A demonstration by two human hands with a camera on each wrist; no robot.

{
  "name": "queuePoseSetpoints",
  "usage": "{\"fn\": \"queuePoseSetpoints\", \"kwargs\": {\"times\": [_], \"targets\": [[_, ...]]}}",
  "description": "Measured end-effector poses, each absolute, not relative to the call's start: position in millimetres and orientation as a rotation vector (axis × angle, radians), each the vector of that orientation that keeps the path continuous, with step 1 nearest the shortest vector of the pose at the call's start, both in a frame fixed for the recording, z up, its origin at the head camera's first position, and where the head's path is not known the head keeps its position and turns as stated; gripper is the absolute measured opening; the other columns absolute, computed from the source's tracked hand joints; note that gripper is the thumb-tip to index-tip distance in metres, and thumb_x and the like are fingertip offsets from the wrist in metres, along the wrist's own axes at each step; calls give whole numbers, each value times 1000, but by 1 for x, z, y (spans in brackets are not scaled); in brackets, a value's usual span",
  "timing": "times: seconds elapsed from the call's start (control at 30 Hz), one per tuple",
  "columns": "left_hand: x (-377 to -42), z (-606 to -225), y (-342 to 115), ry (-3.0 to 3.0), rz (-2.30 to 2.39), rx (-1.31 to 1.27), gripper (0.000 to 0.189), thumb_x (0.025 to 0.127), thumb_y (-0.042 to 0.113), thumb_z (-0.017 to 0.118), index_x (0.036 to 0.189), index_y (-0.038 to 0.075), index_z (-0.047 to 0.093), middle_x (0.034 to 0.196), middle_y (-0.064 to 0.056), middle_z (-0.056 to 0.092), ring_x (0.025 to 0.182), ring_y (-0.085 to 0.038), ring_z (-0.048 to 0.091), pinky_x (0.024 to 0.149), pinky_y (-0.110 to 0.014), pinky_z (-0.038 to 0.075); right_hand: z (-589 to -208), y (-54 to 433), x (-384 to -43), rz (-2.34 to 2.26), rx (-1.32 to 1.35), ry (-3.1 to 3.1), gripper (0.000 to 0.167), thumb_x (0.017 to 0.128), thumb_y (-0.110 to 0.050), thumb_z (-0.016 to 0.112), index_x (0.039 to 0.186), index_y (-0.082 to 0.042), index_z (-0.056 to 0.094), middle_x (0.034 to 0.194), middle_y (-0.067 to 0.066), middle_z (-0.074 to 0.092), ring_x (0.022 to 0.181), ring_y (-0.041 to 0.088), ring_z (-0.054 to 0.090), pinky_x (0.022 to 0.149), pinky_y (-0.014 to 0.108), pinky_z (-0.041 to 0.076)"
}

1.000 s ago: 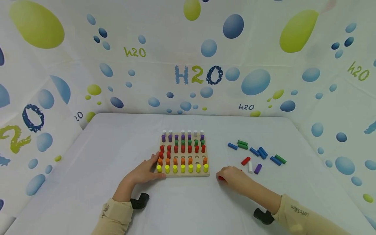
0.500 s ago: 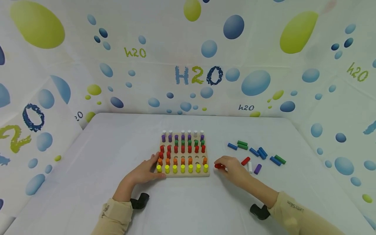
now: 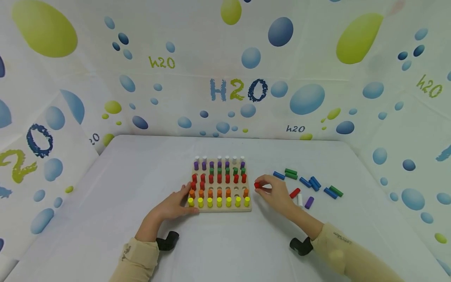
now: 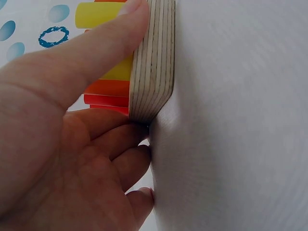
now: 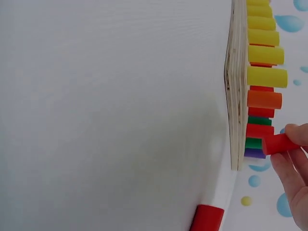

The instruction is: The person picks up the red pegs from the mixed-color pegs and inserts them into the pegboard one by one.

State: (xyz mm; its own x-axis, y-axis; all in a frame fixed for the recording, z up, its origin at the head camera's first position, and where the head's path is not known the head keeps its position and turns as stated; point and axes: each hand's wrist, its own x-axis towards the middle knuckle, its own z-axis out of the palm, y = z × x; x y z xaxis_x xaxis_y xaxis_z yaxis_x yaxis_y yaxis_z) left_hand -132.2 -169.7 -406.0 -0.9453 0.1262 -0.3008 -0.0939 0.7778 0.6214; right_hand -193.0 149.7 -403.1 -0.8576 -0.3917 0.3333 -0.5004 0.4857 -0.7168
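A wooden pegboard (image 3: 225, 210) stands on the white table, with rows of coloured pegs upright in its holes. My left hand (image 3: 172, 205) holds its near left corner. In the left wrist view the thumb lies against the board's layered edge (image 4: 155, 53), and the fingers reach round the corner beside it. Just off the board's right side, my right hand (image 3: 276, 194) pinches a red peg (image 5: 279, 143) between thumb and fingers, raised above the table. The row behind the orange pegs (image 3: 219, 193) has red pegs (image 3: 202, 186) at its left end and bare holes further right.
Loose pegs lie to the right: several blue ones (image 3: 305, 181), green ones (image 3: 291, 176), a red one (image 3: 294, 193), a white one (image 3: 300, 201) and a purple one (image 3: 309, 202). A printed cloth (image 3: 197, 70) hangs behind the table.
My right hand has lifted the red peg from the table and carried it away from me and slightly left, alongside the board. The left hand stays in place.
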Motion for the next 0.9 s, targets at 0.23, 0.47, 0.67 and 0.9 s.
{"fn": "queuePoseSetpoints", "kwargs": {"times": [0.23,0.47,0.67,0.9], "targets": [[-133,-407,-170,2643,944,14,102,73,51,70,147,9,14,147,-26,13,132,-48,11,104,-61,10,-407,134,-205,1411,725,-2540,18,78,2,70,93,-5,63,89,5,65,87,21,62,72,31,55],[-132,-406,-168,2644,938,2,101,73,51,70,147,9,15,147,-25,13,132,-49,11,103,-63,12,-403,113,-206,1585,727,-2527,18,77,3,69,93,2,61,89,14,65,87,28,63,74,32,54],[-133,-406,-167,2651,936,14,101,73,50,70,147,9,15,147,-26,14,133,-47,12,105,-60,11,-407,96,-212,1588,775,-2538,18,76,5,70,89,-2,60,86,8,63,82,23,62,70,27,55],[-131,-406,-168,2644,938,7,101,73,49,70,147,9,15,147,-25,14,133,-46,12,105,-60,10,-407,76,-216,1573,844,-2585,17,76,1,71,86,-5,58,84,4,62,77,18,59,64,22,53]]}}
